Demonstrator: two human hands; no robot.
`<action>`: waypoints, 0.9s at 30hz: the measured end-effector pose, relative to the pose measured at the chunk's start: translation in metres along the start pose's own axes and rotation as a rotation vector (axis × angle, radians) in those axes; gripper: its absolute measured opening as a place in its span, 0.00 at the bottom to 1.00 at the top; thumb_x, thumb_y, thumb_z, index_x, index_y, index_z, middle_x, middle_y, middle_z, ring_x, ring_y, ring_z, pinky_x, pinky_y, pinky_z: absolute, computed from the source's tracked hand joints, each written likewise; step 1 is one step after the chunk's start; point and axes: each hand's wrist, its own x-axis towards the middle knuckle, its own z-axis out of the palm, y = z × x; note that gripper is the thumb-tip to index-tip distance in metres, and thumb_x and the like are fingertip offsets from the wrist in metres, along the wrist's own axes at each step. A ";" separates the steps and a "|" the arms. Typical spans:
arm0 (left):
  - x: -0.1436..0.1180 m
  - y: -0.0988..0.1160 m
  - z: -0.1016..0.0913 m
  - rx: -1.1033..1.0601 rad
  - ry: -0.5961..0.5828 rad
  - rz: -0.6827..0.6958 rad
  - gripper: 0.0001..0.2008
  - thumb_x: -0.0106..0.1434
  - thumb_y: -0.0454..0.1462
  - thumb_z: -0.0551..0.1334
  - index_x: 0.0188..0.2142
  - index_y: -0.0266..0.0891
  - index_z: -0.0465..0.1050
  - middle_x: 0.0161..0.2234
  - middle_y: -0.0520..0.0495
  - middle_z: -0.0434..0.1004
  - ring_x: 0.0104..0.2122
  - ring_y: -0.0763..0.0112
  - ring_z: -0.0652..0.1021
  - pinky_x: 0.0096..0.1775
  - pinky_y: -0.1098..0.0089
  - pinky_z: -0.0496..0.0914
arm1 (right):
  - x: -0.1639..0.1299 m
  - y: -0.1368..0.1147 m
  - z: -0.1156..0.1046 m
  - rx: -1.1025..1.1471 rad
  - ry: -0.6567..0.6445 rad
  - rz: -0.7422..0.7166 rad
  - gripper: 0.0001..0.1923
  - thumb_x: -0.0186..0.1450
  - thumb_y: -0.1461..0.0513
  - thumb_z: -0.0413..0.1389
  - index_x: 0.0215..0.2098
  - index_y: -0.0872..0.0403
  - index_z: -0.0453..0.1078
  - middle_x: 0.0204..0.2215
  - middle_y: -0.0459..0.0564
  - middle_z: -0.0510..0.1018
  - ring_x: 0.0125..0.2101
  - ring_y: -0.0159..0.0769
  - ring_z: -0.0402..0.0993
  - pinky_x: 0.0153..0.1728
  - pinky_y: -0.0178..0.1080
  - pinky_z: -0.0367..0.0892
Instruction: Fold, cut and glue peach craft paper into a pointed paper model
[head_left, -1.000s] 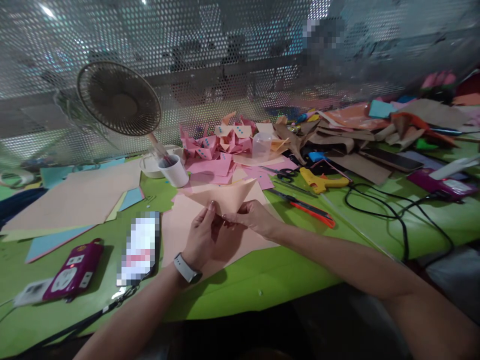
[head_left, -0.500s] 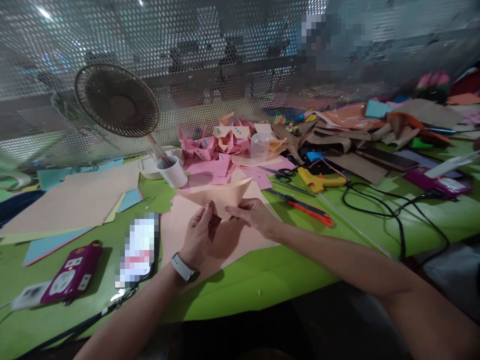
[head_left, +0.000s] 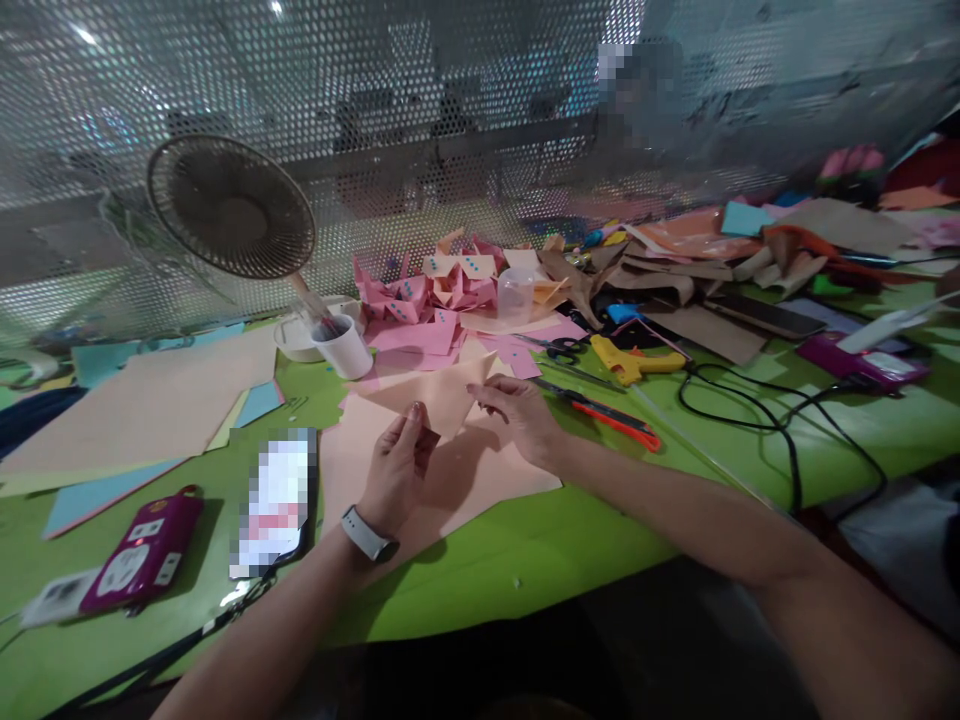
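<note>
We hold a folded peach paper point(head_left: 435, 398) just above the table point(head_left: 525, 560), and the way we hold it looks suited to working a fold: our left hand point(head_left: 397, 470) pinches the lower point of the piece between thumb and fingers, closed firmly on it, so that the paper stays lifted and steady. Our right hand point(head_left: 525, 415) lies on the right part of the same piece, fingers curled over its edge near the upper right corner; it touches the paper, but whether it pinches or only presses we cannot tell from this angle. The paper spreads like a wide triangle above the left grip, its long edge uppermost and its point running down into the left fingers, so the bulk of it stands above and between both hands. Beneath it lies a larger peach sheet point(head_left: 480, 480), flat on the green surface, which probably serves as a working base. A smartwatch point(head_left: 365, 533) sits on the left wrist. Within reach on the right lie an orange cutter point(head_left: 615, 420), scissors point(head_left: 562, 347) and a yellow glue gun point(head_left: 634, 362), well apart from the hands. Behind the paper a heap of pink folded pieces point(head_left: 427, 295) is gathered, with a white cup point(head_left: 343, 345) and a small fan point(head_left: 232, 210) to the left.
</note>
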 end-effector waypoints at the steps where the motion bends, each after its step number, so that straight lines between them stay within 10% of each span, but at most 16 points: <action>1: 0.000 0.000 0.000 0.005 -0.005 0.002 0.18 0.47 0.44 0.76 0.23 0.36 0.70 0.20 0.59 0.60 0.22 0.83 0.63 0.27 0.80 0.64 | 0.002 0.000 -0.001 0.009 0.018 -0.009 0.15 0.46 0.52 0.69 0.19 0.52 0.72 0.19 0.42 0.68 0.23 0.28 0.60 0.27 0.35 0.59; 14: 0.005 0.000 -0.006 0.008 0.028 0.024 0.17 0.47 0.44 0.76 0.26 0.36 0.73 0.23 0.57 0.66 0.24 0.82 0.67 0.29 0.79 0.67 | 0.036 -0.015 -0.028 0.128 0.242 -0.097 0.14 0.49 0.52 0.66 0.28 0.51 0.72 0.23 0.41 0.71 0.24 0.27 0.65 0.26 0.32 0.59; 21: 0.006 -0.002 -0.008 -0.014 -0.009 0.060 0.14 0.50 0.43 0.75 0.28 0.37 0.75 0.25 0.56 0.71 0.26 0.81 0.72 0.33 0.79 0.70 | 0.013 -0.008 -0.012 -0.007 -0.109 0.076 0.23 0.48 0.45 0.68 0.27 0.53 0.71 0.23 0.44 0.74 0.24 0.28 0.68 0.24 0.33 0.57; 27: 0.000 -0.001 -0.008 0.003 -0.047 0.089 0.19 0.50 0.48 0.73 0.37 0.40 0.77 0.39 0.47 0.81 0.39 0.67 0.80 0.44 0.64 0.76 | 0.008 -0.003 -0.007 -0.003 -0.092 0.032 0.22 0.44 0.46 0.71 0.23 0.53 0.72 0.20 0.43 0.74 0.22 0.27 0.64 0.25 0.34 0.57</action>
